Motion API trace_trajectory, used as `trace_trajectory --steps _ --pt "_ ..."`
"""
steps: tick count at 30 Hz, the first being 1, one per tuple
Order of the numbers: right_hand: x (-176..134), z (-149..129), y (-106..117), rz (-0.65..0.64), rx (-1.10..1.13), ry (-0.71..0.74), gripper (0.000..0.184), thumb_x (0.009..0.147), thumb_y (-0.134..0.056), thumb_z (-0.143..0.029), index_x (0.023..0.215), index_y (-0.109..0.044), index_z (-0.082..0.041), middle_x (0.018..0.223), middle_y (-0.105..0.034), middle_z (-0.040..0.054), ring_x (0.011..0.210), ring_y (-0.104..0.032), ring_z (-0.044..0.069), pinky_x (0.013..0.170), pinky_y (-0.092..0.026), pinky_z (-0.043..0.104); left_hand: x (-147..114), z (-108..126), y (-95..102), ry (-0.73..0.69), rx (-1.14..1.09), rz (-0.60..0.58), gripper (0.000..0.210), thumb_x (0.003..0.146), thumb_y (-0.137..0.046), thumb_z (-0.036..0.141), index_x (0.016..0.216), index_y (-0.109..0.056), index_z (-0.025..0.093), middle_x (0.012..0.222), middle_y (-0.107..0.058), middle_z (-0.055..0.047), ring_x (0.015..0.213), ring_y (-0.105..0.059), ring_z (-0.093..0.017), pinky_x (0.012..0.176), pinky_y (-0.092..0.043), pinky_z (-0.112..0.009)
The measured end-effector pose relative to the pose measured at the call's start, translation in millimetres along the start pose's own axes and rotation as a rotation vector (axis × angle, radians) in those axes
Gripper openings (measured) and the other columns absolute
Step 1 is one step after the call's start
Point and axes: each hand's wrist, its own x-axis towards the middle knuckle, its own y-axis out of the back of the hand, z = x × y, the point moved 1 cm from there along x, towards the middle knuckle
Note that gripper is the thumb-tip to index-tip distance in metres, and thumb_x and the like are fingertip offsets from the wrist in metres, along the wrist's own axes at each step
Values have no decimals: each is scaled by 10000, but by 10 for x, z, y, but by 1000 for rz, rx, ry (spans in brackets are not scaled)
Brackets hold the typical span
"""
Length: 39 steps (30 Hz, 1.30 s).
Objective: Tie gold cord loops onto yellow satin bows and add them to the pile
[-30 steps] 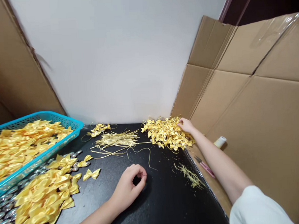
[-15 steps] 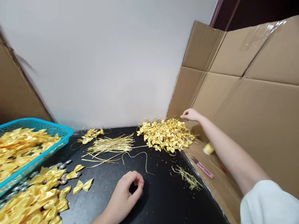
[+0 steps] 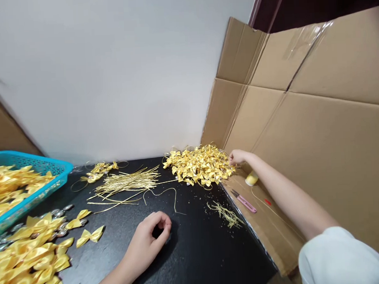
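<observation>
My left hand (image 3: 149, 239) rests over the black tabletop (image 3: 194, 250), its fingers curled into a ring with thumb and fingertips together; nothing shows in it. My right hand (image 3: 238, 156) reaches to the right edge of a heap of small yellow bows (image 3: 203, 164) with thin gold loops. Its fingers are closed, and whatever they hold is hidden. Left of that heap lies a bundle of gold cord pieces (image 3: 128, 181). A single bent cord (image 3: 175, 197) lies just beyond my left hand. Loose yellow satin bows (image 3: 89, 236) are spread at the left.
A blue basket (image 3: 63, 169) of yellow bows stands at the left. Silver beads (image 3: 59, 212) lie among loose bows. Cord trimmings (image 3: 227, 213) litter the right side. Pink-handled snips (image 3: 245, 202) and a yellow spool (image 3: 251, 179) lie on cardboard. A cardboard wall (image 3: 327, 132) rises at the right.
My right hand has come down from just above the heap's right side to its edge, fingers more closed. The view has turned right, and my left hand keeps its curled shape.
</observation>
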Motion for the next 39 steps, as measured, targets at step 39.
trace_trajectory --steps 39 --pt "-400 -2537 -1418 299 -370 1057 91 817 -710 -245 895 -708 -197 1047 -634 91 1047 -460 263 822 -294 373 -204 141 -130 -635 185 -66 269 849 -457 228 580 -455 228 474 -539 13 429 -510 -128 469 -352 -305"
